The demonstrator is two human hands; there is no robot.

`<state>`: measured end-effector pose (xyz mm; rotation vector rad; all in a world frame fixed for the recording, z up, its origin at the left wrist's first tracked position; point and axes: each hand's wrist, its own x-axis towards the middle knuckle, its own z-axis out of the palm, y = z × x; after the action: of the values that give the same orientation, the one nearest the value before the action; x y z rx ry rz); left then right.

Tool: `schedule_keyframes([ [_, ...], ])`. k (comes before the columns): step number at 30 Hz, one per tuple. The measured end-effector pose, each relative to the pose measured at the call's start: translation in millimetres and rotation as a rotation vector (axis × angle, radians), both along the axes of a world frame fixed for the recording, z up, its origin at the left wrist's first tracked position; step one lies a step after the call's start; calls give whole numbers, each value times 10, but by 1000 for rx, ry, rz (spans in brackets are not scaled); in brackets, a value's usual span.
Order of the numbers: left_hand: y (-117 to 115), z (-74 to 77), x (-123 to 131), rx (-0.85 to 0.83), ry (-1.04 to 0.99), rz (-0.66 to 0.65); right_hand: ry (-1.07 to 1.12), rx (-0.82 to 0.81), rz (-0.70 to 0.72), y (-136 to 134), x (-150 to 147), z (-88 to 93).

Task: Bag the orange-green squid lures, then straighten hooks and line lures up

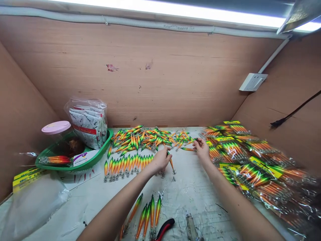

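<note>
My left hand [162,160] pinches a green and orange squid jig [172,164], which hangs down with its hooks low, just right of a neat row of squid jigs [130,163]. Some of that row's right end is hidden behind the hand. My right hand [202,150] has its fingertips closed on another squid jig [192,141] at the right edge of the loose heap of squid jigs [147,138]. One more jig [188,149] lies flat just below those fingers. Nearer me, several larger squid jigs [147,212] lie fanned out, partly behind my left forearm.
Packed bags of jigs [253,167] with yellow labels cover the right side. At left stands a green basket [100,159] holding a bag of packets [87,125] and a pink-lidded jar [56,127]. Clear empty bags [37,197] lie below it. Red-handled pliers [166,228] rest at the front.
</note>
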<state>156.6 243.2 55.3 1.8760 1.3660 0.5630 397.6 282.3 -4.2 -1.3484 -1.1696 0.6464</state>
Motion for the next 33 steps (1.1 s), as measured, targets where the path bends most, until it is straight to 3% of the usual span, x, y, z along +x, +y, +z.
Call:
schedule_keyframes([
  [4,95,-138,307,35,264,-85,325,3,86,-121,-68,184],
  [9,66,-277,321,143,435,-84,593,-22,290,-517,-209,560],
  [14,-67,-226,176,242,409,-66,697,-73,455,-883,-391,871],
  [20,-262,-156,27,335,305,-109,718,-43,550,-1111,-551,1061],
  [24,-266,-209,-55,373,313,-108,346,-158,495,-1036,-583,917],
  [30,-250,-259,-90,437,347,-47,-99,-473,347,-657,-876,167],
  [33,-219,-257,-99,461,363,-44,-337,-512,280,-485,-834,7],
])
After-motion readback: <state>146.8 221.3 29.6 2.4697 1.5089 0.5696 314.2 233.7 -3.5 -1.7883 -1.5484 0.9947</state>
